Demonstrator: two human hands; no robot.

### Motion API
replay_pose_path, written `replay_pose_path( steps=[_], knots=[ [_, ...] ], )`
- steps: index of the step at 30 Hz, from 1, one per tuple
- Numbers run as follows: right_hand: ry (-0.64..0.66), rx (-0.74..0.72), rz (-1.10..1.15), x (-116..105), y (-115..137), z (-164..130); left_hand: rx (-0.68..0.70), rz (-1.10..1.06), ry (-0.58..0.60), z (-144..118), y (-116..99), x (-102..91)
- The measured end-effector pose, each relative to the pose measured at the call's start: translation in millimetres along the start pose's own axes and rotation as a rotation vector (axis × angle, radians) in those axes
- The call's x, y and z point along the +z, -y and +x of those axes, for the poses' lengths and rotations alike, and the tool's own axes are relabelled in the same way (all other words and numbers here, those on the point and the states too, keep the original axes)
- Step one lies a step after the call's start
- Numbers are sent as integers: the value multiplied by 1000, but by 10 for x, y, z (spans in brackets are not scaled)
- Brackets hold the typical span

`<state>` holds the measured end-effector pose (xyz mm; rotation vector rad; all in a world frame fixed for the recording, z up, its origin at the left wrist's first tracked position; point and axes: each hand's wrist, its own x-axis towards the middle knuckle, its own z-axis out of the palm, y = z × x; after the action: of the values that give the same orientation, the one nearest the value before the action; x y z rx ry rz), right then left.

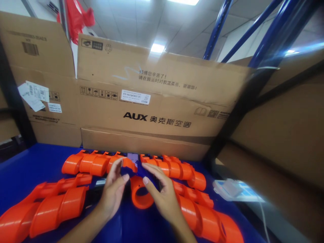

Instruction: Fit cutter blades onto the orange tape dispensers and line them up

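In the head view, my left hand (113,190) is closed with fingertips and thumb around the left side of an orange plastic part (129,164). My right hand (163,190) pinches a dark blue piece (141,169) against the part's right side. Just below my fingers shows an orange ring (142,202) with a round opening; whether it belongs to the held part I cannot tell. Behind my hands lies a small device with a lit screen (133,156). My fingers hide much of the held pieces.
Rows of orange ring parts lie at left (48,216), back left (92,164), back right (174,168) and right (205,219) on the blue surface (15,168). A cardboard wall (162,101) closes the back. A pale plastic case (235,190) and a white cable (263,216) are at right.
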<state>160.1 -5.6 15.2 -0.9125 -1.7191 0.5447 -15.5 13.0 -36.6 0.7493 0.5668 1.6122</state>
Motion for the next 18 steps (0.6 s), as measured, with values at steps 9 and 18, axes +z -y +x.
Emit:
replay_pose_path(
  steps=[9,18],
  knots=[
    [1,0,1,-5,-3,16,-5,-10,62,-45,-76,103],
    [4,13,-15,10,6,16,-7,7,85,-60,-108,163]
  ],
)
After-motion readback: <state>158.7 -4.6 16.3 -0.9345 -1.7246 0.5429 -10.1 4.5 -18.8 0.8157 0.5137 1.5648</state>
